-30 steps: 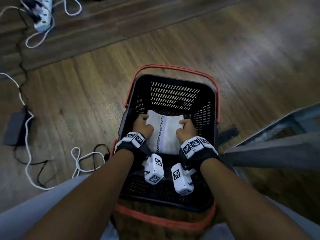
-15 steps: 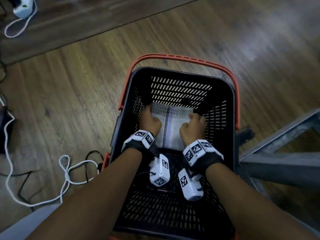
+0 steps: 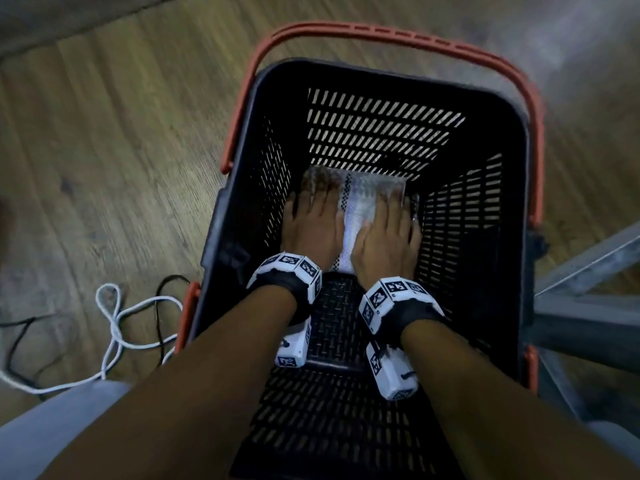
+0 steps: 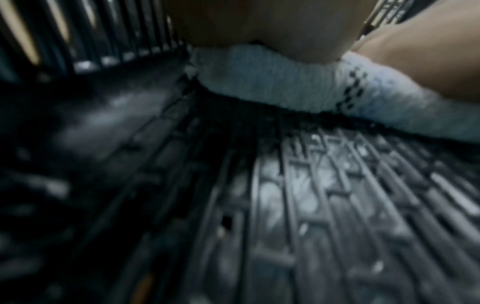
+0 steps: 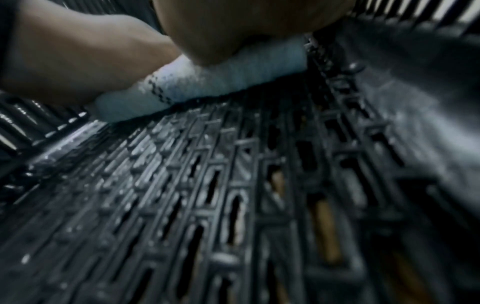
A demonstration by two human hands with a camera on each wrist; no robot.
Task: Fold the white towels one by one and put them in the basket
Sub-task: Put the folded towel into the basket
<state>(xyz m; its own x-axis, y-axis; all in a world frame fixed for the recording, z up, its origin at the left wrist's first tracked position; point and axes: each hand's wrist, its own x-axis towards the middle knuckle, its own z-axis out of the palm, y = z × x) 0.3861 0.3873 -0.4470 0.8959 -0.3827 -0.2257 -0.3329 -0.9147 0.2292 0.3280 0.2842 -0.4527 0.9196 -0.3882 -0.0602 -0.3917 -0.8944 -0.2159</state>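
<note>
Both hands were flat on the towel (image 3: 367, 209), palms down, fingers pretty much straight, pressing it onto the basket floor rather than holding it. Nothing was pinched or curled round that I could see. Left hand (image 3: 311, 226) covered the left half, right hand (image 3: 386, 233) the right half, with a strip of cloth showing between them.

Basket (image 3: 478, 95) first, since it was the biggest thing: black slotted plastic with orange handles, sitting on a wood floor (image 3: 121, 150). The folded towel lay on the bottom at the far end, up against or very near the far wall. Its long axis ran away from the person, same line as the checkered stripe. So it was directly under both palms and neither hand was nearer. My guess is letting go just meant lifting straight up, and the near half of the basket floor was bare for the next one.

Wrist views showed the towel squashed under the heels of the hands, its near edge resting on the ribbed grid.

Room-wise: white cable (image 3: 114, 327) looped on the floor to the left, grey metal frame (image 3: 585, 271) to the right. Pretty dim in there.
</note>
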